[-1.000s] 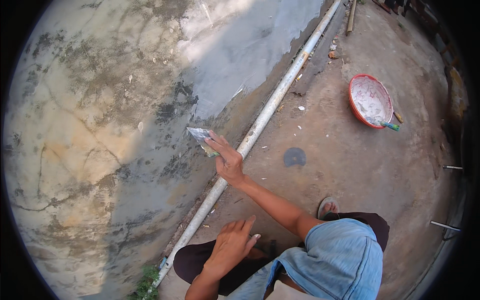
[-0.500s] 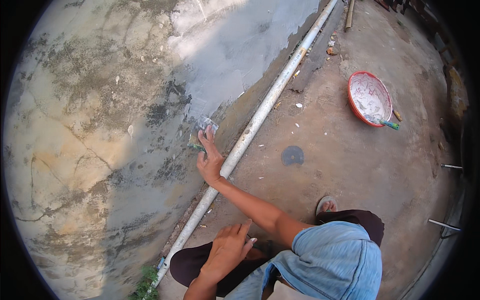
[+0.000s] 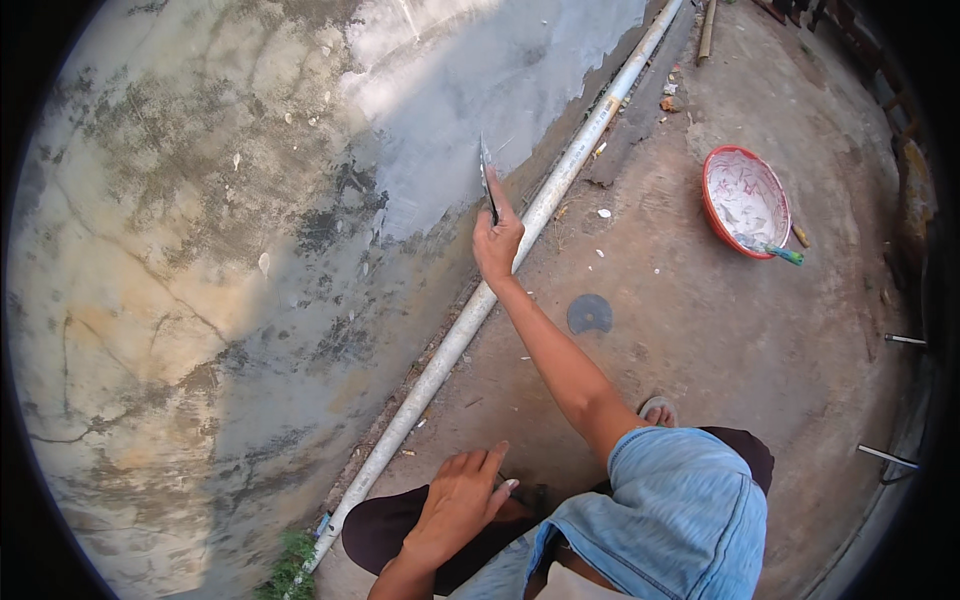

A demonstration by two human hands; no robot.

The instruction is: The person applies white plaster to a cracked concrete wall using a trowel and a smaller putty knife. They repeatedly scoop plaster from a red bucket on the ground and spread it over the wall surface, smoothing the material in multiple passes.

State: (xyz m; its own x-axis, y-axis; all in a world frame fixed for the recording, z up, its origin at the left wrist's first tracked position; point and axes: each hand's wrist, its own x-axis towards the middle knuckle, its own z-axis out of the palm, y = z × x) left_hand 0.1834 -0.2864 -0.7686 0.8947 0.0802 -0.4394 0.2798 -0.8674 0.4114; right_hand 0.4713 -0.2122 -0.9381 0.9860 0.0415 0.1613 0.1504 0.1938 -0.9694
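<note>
My right hand (image 3: 497,243) is closed round a putty knife (image 3: 487,180), whose thin blade appears almost edge-on against the wall (image 3: 190,250). Around the blade lies a smooth, pale grey coat of putty (image 3: 440,130); further left the wall surface is bare, stained and cracked. I cannot tell whether the blade touches the coat. Lower down, my left hand (image 3: 455,510) holds nothing and lies over my dark-trousered knee (image 3: 375,530), fingers stretched out and thumb apart.
A white pipe (image 3: 450,350) runs along the foot of the wall. On the ground at right stands a red bowl (image 3: 712,210) of whitish putty, a green-handled tool (image 3: 785,255) resting in it. A dark disc (image 3: 590,313) lies nearer me. Green weeds (image 3: 290,565) grow at lower left.
My right hand has moved up and right along the wall with the putty knife, whose blade turned from broad side to edge-on. My left hand stays on the knee.
</note>
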